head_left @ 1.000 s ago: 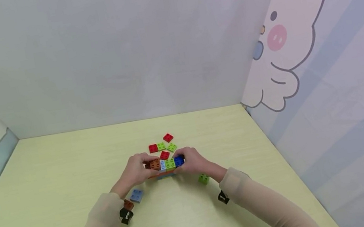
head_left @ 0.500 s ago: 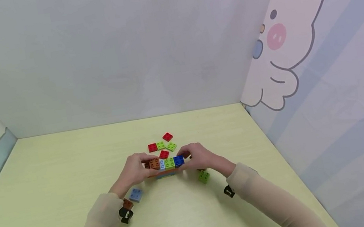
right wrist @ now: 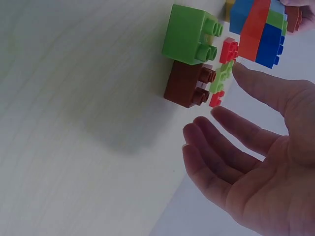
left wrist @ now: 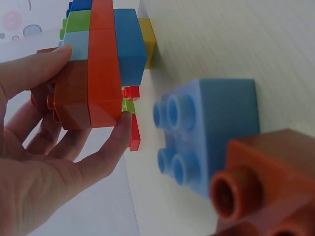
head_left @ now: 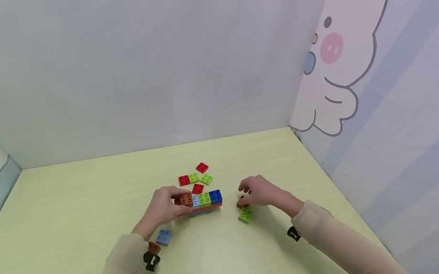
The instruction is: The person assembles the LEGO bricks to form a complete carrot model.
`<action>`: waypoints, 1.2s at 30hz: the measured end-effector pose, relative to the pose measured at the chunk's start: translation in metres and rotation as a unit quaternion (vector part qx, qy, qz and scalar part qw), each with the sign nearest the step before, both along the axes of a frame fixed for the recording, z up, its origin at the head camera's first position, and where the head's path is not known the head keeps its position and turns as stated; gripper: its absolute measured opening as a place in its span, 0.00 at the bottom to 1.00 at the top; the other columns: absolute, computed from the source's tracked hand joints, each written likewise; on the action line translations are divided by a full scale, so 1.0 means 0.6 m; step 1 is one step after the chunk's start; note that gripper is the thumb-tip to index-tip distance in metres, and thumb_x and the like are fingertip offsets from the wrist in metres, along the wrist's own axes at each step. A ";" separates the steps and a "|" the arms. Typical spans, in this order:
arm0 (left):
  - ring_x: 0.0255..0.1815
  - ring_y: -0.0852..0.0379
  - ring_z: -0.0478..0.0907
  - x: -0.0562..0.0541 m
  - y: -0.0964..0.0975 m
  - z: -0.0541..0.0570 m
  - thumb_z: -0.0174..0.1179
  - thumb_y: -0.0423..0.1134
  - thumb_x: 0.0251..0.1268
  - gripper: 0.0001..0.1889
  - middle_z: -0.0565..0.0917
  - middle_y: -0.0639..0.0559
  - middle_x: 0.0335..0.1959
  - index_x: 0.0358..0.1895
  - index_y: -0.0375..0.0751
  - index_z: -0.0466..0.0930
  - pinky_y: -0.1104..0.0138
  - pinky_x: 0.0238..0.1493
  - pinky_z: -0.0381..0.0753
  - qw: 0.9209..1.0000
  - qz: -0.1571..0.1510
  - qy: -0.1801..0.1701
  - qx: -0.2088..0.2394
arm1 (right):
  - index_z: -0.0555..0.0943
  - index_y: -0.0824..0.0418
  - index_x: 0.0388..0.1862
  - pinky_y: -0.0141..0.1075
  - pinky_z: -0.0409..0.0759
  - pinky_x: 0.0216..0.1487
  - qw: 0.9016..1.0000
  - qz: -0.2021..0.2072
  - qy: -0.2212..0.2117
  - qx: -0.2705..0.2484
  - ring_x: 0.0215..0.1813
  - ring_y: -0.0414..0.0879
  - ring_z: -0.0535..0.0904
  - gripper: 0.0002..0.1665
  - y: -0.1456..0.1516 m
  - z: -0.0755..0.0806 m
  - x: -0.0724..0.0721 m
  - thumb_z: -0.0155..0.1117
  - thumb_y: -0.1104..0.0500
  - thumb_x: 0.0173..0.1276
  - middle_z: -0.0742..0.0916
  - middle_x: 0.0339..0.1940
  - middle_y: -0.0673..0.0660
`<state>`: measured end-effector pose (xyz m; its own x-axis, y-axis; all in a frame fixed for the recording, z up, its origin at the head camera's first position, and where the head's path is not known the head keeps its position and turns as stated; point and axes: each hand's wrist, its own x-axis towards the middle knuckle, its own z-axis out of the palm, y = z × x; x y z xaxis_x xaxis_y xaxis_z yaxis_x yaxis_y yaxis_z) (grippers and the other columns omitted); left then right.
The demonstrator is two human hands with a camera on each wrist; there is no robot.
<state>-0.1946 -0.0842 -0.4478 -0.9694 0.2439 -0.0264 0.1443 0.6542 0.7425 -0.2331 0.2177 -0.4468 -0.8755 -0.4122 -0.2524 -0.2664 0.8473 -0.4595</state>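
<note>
A built row of toy building bricks (head_left: pixel 205 200) stands in the middle of the table, with brown, light blue, green and dark blue bricks on an orange-red layer. Below that layer show a blue and a yellow brick (left wrist: pixel 147 43). My left hand (head_left: pixel 161 206) grips the row's left end, thumb in front and fingers behind. To the right, my right hand (head_left: pixel 264 191) hovers over a loose brown brick (right wrist: pixel 185 83), apart from it in the right wrist view, fingers loosely bent and holding nothing. A green brick (head_left: pixel 245 215) lies beside the brown one.
Behind the row lie flat red plates (head_left: pixel 184 180) and lime plates (head_left: pixel 207 179). A light blue brick (head_left: pixel 164 237) and another brown brick (head_left: pixel 154 248) sit near my left wrist. Walls border the table (head_left: pixel 93 192) at the back and right.
My right hand has let go of the row's dark blue end and moved right to the loose brown brick. My left hand has kept its grip on the row.
</note>
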 end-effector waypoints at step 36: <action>0.40 0.53 0.72 0.003 -0.001 0.001 0.75 0.35 0.47 0.21 0.80 0.51 0.41 0.49 0.42 0.85 0.61 0.38 0.74 1.000 -0.008 0.015 0.013 | 0.82 0.56 0.34 0.34 0.74 0.31 0.985 0.002 0.149 -0.082 0.29 0.40 0.74 0.07 -0.035 -0.013 -0.016 0.61 0.53 0.66 0.79 0.26 0.45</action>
